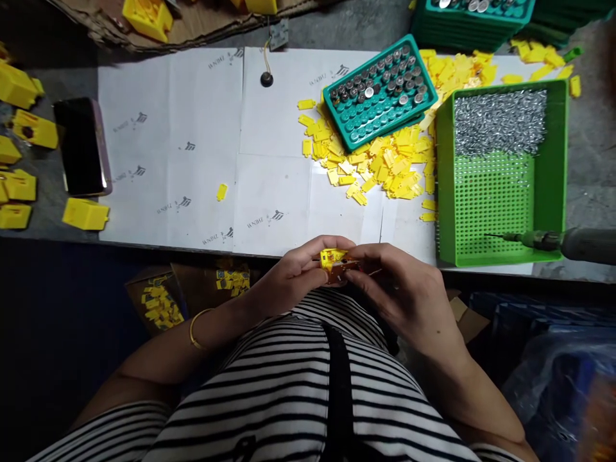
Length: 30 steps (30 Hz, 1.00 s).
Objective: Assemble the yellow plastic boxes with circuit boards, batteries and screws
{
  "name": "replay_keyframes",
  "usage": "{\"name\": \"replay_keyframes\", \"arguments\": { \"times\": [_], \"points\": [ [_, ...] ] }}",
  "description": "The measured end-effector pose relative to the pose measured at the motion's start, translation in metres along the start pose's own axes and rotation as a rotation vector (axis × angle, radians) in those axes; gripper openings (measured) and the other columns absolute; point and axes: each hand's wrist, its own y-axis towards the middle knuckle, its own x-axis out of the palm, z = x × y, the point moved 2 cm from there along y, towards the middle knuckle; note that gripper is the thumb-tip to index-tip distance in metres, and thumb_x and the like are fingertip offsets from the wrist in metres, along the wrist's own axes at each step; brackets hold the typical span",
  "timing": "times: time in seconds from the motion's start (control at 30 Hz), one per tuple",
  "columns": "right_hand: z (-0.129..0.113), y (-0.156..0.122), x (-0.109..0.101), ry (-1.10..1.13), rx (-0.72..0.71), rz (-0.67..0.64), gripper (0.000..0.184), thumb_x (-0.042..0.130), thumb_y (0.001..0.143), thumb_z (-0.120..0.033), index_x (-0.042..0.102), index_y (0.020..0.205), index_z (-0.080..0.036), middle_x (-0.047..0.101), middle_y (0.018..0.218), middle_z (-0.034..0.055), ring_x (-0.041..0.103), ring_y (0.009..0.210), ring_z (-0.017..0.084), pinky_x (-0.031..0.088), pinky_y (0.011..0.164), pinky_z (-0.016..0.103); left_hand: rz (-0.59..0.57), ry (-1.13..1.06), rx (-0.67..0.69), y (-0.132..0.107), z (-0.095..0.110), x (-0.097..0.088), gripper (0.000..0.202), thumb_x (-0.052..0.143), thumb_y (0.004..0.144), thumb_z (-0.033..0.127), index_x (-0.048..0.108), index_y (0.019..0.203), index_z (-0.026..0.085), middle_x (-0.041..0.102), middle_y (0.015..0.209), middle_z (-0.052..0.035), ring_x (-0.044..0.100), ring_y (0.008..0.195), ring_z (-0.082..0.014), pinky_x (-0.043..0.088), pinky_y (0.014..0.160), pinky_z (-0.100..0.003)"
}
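Just in front of the table's near edge, my left hand (305, 273) is closed around a small yellow plastic housing (332, 257). A brown circuit board (339, 273) lies against the housing's near side, partly covered by my fingers. My right hand (397, 276) pinches the board's right end, with thumb below and fingers above. Whether the board sits inside the housing or only against it, I cannot tell. Beyond my hands, small yellow plastic pieces (385, 163) lie in a loose heap around a teal tray (380, 90) holding several round metal cells.
A green basket (445, 192) with many small screws stands at the right, an electric screwdriver (577, 244) reaching over it. A phone (81, 147) and yellow housings (29, 131) are at the left. A wired black disc (266, 79) lies farther back. Cardboard (192, 35) borders the far side.
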Motion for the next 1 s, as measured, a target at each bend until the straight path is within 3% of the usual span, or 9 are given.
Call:
{"name": "replay_keyframes", "arguments": {
  "times": [0.17,0.27,0.33,0.43,0.53,0.7,0.87,1.0],
  "points": [
    [0.0,0.004,-0.001,-0.003,-0.009,-0.026,0.015,0.06,0.091,-0.02,0.063,0.106,-0.023,0.069,0.094,0.0008,0.066,0.083,0.013,0.053,0.075,0.026,0.044,-0.075,-0.021,0.0,-0.001,-0.003,0.03,0.057,0.087,0.013,0.058,0.116,0.022,0.067,0.101,-0.0027,0.064,0.093,-0.0114,0.049,0.088,-0.025],
    [-0.002,0.004,-0.001,-0.051,-0.065,-0.009,0.017,0.058,0.092,-0.019,0.063,0.108,-0.024,0.064,0.1,0.0035,0.063,0.09,0.014,0.052,0.077,0.026,0.123,-0.091,0.016,0.002,-0.001,-0.005,0.032,0.057,0.082,0.008,0.06,0.112,0.022,0.066,0.096,-0.001,0.063,0.085,-0.0095,0.05,0.08,-0.022],
    [-0.003,0.002,-0.002,-0.131,-0.074,0.022,0.015,0.059,0.092,-0.021,0.065,0.105,-0.024,0.06,0.1,0.0047,0.061,0.088,0.014,0.05,0.073,0.025,0.169,-0.077,0.038,0.003,-0.001,-0.006,0.037,0.055,0.08,0.006,0.06,0.112,0.022,0.066,0.092,-0.0005,0.062,0.083,-0.0097,0.049,0.077,-0.021],
    [-0.002,-0.001,0.0,-0.229,-0.041,0.01,0.014,0.058,0.093,-0.023,0.064,0.105,-0.023,0.06,0.086,0.0017,0.059,0.073,0.012,0.046,0.061,0.023,0.216,-0.038,0.095,0.005,-0.001,-0.007,0.037,0.055,0.08,0.006,0.059,0.113,0.022,0.066,0.092,-0.0012,0.062,0.092,-0.0127,0.049,0.083,-0.024],
    [-0.001,-0.004,0.003,-0.156,-0.019,0.008,0.012,0.056,0.094,-0.02,0.06,0.104,-0.022,0.063,0.08,-0.0022,0.06,0.066,0.009,0.046,0.06,0.021,0.265,0.023,0.174,0.006,-0.003,-0.007,0.036,0.055,0.082,0.008,0.059,0.115,0.022,0.066,0.1,-0.0027,0.062,0.099,-0.0144,0.049,0.088,-0.026],
    [-0.004,-0.005,0.005,0.022,-0.065,0.145,0.018,0.058,0.089,-0.013,0.057,0.104,-0.021,0.065,0.088,-0.0016,0.062,0.069,0.008,0.052,0.064,0.019,0.298,0.048,0.264,0.007,-0.004,-0.005,0.034,0.055,0.083,0.01,0.058,0.115,0.023,0.061,0.123,-0.0036,0.06,0.106,-0.0152,0.05,0.092,-0.028],
    [-0.002,-0.003,0.009,0.007,-0.142,0.175,0.019,0.063,0.086,-0.01,0.059,0.1,-0.021,0.062,0.087,-0.0002,0.061,0.078,0.011,0.053,0.07,0.022,0.281,0.004,0.226,0.007,-0.002,-0.002,0.033,0.055,0.083,0.01,0.059,0.114,0.023,0.06,0.126,-0.0036,0.06,0.107,-0.0156,0.05,0.095,-0.03],
    [0.0,-0.003,0.01,0.016,-0.136,0.235,0.034,0.062,0.086,-0.008,0.053,0.115,-0.022,0.064,0.102,0.0022,0.064,0.081,0.011,0.055,0.073,0.024,0.293,-0.045,0.156,0.006,0.002,-0.003,0.037,0.055,0.081,0.009,0.06,0.115,0.023,0.064,0.119,-0.0041,0.062,0.1,-0.015,0.051,0.089,-0.028]
  ]
}}
